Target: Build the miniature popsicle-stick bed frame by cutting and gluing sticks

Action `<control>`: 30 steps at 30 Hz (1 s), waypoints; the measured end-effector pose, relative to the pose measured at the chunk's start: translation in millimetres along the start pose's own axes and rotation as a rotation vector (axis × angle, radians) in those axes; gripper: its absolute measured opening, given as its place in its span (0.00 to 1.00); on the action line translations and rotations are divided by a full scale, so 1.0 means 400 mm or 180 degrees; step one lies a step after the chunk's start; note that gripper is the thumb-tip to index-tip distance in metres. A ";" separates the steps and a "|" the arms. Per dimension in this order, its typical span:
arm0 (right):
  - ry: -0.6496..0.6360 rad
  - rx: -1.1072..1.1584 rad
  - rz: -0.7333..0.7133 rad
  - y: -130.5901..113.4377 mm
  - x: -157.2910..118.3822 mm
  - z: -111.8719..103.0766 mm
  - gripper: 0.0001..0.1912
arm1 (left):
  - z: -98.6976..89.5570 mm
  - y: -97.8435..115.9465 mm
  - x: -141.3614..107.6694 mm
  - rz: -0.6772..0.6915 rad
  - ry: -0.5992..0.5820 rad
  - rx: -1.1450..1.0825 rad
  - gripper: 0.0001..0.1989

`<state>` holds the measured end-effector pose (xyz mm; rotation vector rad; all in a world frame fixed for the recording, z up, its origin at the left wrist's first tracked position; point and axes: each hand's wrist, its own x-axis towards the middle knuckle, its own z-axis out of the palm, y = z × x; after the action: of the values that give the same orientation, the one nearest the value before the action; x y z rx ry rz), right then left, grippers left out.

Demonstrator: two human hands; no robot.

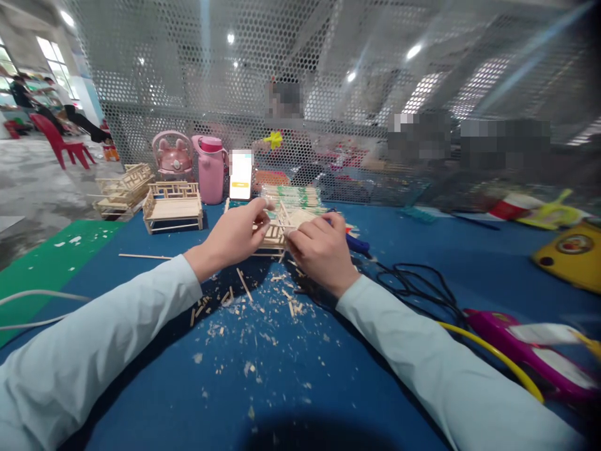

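A miniature bench built from thin wooden sticks (273,237) stands on the blue tabletop between my hands. My left hand (241,228) reaches over its left side, thumb and fingers closed at the upper frame. At the right end, my right hand (319,244) is closed too, its fingertips pinching the sticks of the frame. Both hands hide much of the bench, and any small piece between the fingertips is too small to make out. A blue-handled tool (357,243) lies just beyond my right hand, partly covered by it.
Finished stick bench (173,207) and stacked stick pieces (124,188) stand left. A pink bottle (211,172), a lit phone (241,175) and bundled sticks (291,195) line the mesh partition (154,81). Wood scraps (244,285) litter the front; black cables (417,285) lie right.
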<state>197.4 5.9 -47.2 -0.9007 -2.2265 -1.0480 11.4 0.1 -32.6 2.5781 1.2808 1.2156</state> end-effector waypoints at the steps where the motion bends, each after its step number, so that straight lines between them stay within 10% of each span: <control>1: -0.0018 0.0031 0.0023 0.000 0.000 0.001 0.12 | 0.001 -0.001 0.000 -0.0002 -0.0050 0.0008 0.14; 30: -0.0007 0.0385 0.0340 -0.014 -0.018 -0.016 0.11 | -0.002 0.000 -0.003 -0.0061 -0.0176 0.0092 0.12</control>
<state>198.8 -4.2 -51.0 -0.9563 -2.1917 -0.8550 10.2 -1.0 -32.8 2.5932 1.3193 1.1227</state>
